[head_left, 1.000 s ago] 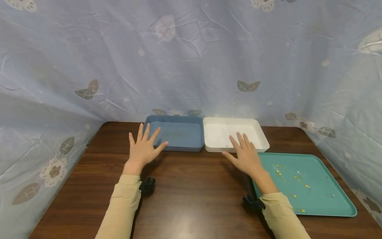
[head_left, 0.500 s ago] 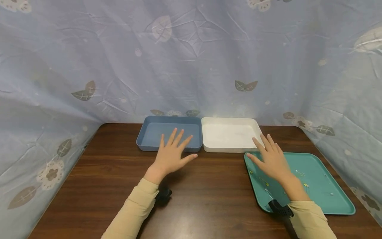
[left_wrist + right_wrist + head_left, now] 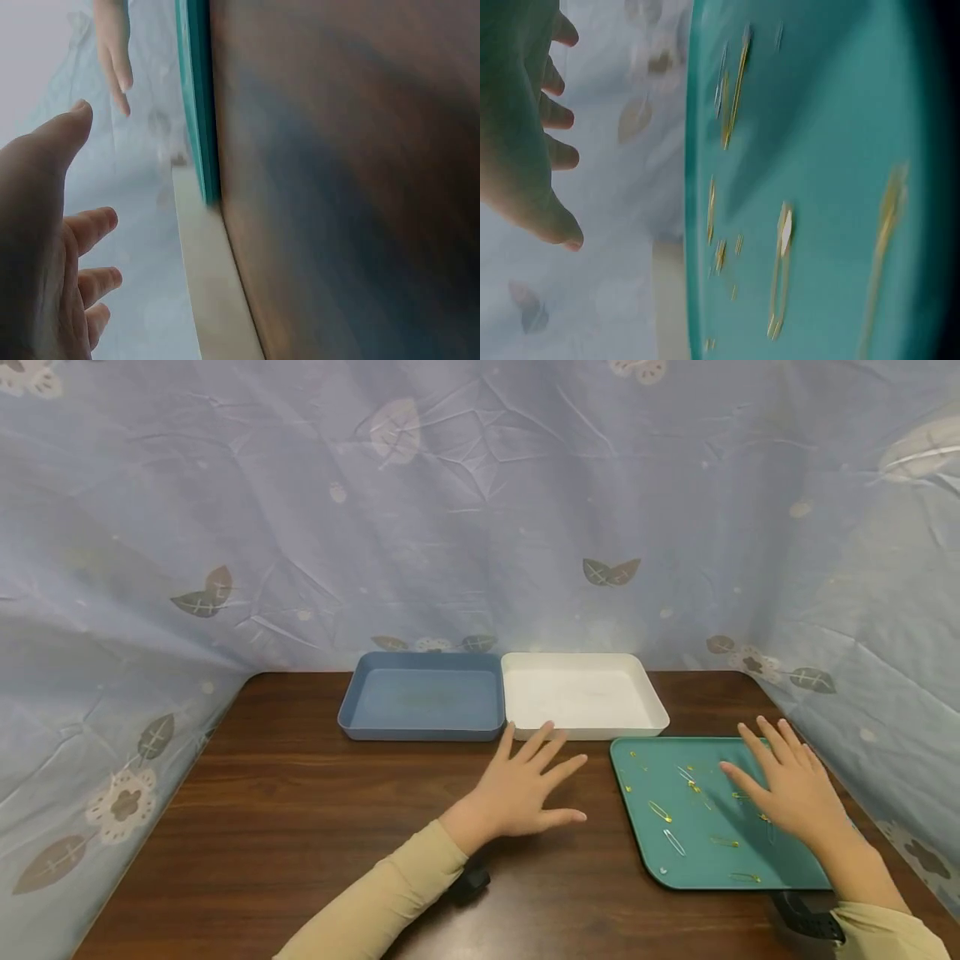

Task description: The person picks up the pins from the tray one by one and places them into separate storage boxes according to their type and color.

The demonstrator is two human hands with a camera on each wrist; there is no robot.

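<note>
My left hand (image 3: 517, 789), fingers spread and holding nothing, hovers over the brown table just in front of the white tray. Its fingertips overlap that tray's front edge in the head view. My right hand (image 3: 798, 789) hovers above the right part of the teal tray (image 3: 697, 872), fingers extended and nothing in them. Scattered on the teal tray lie several safety pins, some gold, like this gold safety pin (image 3: 660, 812), and some silver, like this silver safety pin (image 3: 674, 842). The right wrist view shows a gold safety pin (image 3: 778, 277) close up, below the hand. The right hand and forearm hide part of the tray.
A blue tray (image 3: 420, 734) and a white tray (image 3: 592, 732) stand side by side at the back of the wooden table (image 3: 300, 827). A patterned cloth (image 3: 480, 527) hangs behind the table and along both sides. Each wrist bears a black strap.
Both hands have swept rightward, still spread: the left from the blue tray to before the white one, the right from the white tray to over the teal tray. The pins show more fully now.
</note>
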